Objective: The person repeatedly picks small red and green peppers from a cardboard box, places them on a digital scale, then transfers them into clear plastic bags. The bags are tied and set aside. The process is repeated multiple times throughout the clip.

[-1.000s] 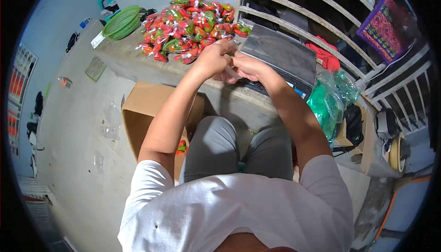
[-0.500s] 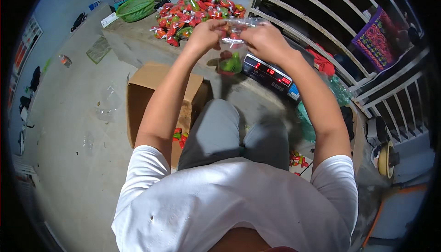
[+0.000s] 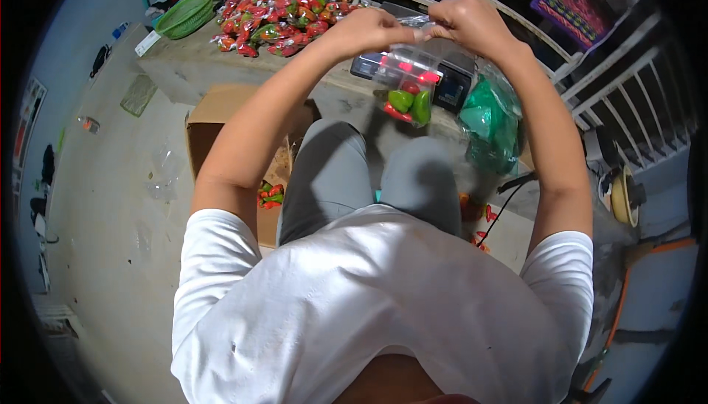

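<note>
A clear plastic bag (image 3: 411, 99) with a few red and green chili peppers in its bottom hangs between my hands. My left hand (image 3: 376, 32) pinches its top edge from the left. My right hand (image 3: 472, 24) is closed on the bag's top at the right, thumb close to the left thumb. Behind the bag stands a black digital scale (image 3: 451, 83) with red lit digits, partly seen through the plastic. Left of the hands rises a big heap of small filled pepper bags (image 3: 287, 9) on the concrete ledge.
An open cardboard box (image 3: 214, 113) with peppers stands by my left leg. Beyond it is a green basket (image 3: 184, 17). A green plastic bag (image 3: 490, 120) lies right of the scale, near white metal bars (image 3: 612, 94). More peppers lie by my right leg.
Both hands and the pepper bag have shifted right and now hang in front of the scale. The view has moved too, and the right fist is raised higher.
</note>
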A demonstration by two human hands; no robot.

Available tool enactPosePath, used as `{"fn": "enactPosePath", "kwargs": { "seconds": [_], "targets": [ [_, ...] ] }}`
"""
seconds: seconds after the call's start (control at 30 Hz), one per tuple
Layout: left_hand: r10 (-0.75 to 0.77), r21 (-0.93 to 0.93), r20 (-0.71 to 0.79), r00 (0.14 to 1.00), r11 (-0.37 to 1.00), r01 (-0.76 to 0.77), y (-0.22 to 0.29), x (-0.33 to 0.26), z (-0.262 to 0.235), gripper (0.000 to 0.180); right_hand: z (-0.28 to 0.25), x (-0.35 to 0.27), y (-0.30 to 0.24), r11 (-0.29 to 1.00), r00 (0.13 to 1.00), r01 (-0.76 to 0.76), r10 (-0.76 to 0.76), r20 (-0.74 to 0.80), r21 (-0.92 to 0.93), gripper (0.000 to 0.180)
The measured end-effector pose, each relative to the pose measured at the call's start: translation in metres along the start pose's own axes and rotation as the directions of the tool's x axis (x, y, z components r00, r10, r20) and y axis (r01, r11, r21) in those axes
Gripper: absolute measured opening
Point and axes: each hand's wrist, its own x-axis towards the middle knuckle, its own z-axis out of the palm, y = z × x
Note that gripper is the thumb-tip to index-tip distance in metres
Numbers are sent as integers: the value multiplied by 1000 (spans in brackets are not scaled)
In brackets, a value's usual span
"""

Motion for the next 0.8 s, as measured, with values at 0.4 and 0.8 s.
{"fn": "enactPosePath", "kwargs": {
  "seconds": [0.4,0.8],
  "targets": [
    [491,170,32,871,856,-489,49,-91,15,9,-81,-118,-74,967,944,-28,-57,326,252,10],
    [664,-255,198,721,745,-616,117,-114,-50,17,-91,-94,-78,263,999,-30,30,23,964,17]
  ]
}}
